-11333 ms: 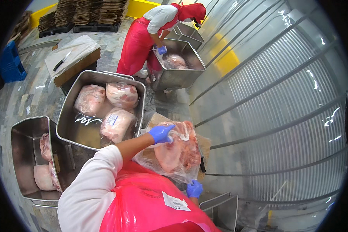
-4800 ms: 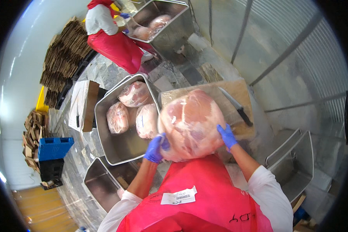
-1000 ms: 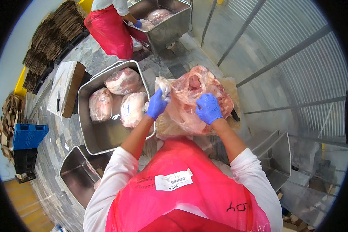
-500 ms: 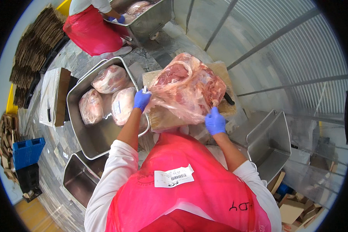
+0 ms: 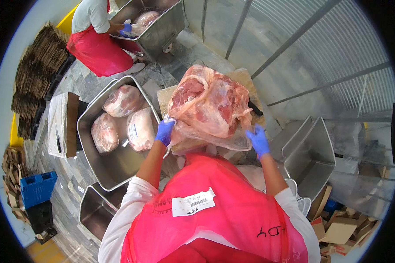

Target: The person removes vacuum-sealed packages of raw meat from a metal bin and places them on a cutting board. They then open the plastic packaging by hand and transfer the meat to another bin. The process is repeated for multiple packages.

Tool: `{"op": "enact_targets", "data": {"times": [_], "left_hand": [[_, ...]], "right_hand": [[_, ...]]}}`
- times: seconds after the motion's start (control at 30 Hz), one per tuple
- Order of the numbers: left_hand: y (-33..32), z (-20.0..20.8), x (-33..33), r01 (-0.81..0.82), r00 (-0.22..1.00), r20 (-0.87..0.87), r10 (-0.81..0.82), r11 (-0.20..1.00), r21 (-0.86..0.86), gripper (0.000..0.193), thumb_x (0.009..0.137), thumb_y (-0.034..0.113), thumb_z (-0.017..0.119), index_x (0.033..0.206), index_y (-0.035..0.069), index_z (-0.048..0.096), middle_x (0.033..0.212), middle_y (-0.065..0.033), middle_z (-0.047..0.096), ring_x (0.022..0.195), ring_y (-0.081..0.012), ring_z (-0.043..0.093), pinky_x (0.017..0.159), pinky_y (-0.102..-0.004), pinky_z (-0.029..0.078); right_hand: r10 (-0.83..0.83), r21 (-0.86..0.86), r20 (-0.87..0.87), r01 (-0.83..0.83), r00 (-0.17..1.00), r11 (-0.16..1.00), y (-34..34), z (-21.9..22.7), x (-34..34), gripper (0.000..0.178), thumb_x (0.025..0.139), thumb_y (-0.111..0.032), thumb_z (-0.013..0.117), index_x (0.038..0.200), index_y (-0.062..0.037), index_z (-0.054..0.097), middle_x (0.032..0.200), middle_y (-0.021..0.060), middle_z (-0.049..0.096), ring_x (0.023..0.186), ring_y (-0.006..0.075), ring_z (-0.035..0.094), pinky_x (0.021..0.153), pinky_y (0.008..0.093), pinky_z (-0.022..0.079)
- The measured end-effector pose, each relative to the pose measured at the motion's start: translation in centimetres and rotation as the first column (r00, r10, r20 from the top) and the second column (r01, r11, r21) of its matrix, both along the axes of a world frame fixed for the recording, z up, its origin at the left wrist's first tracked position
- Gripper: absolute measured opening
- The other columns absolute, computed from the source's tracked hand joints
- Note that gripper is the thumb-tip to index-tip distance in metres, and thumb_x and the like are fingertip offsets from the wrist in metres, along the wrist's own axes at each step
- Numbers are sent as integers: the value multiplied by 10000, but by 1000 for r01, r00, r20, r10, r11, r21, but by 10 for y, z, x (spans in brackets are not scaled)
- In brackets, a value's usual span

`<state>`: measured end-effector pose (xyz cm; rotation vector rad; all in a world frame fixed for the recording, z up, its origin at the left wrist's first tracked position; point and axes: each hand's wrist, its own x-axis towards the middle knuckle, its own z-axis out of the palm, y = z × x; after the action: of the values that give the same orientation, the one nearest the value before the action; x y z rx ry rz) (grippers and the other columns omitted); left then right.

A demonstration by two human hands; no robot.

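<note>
Blue-gloved left hand (image 5: 164, 132) and right hand (image 5: 258, 140) pinch the clear bag (image 5: 215, 139) edges at centre frame, peeling it off the raw meat cut (image 5: 208, 104).

The single head camera looks steeply down (with fisheye bending at the rim), close above the person's red apron (image 5: 215, 219).

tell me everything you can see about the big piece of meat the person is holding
The meat is a large raw cut, pink and red with pale fat, half out of a clear plastic bag that hangs loose under it. It is held above a board. The left hand, in a blue glove, grips the bag at the lower left; the right hand holds the bag's lower right edge.
</note>
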<state>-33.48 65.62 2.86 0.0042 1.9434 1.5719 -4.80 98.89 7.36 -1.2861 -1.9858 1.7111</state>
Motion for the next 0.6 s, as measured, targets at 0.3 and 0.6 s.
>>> {"op": "enact_targets", "data": {"times": [0.3,0.6], "left_hand": [[-1,6,-14,303,939,-40,-342,877,-373,189,855,224,622,843,49,694,775,7,650,687,-128,560,625,-337,454],[-8,-34,-11,20,998,59,-16,998,-60,111,790,124,625,870,70,679,712,17,583,643,-117,546,578,-293,438]], "right_hand": [[-9,367,198,-65,980,928,-23,56,-106,491,802,-310,749,1081,36,539,992,220,659,927,374,650,816,438,504],[-47,230,47,35,998,972,22,-10,-52,480,827,-315,722,1139,26,590,998,221,684,910,331,673,817,417,515]]}}
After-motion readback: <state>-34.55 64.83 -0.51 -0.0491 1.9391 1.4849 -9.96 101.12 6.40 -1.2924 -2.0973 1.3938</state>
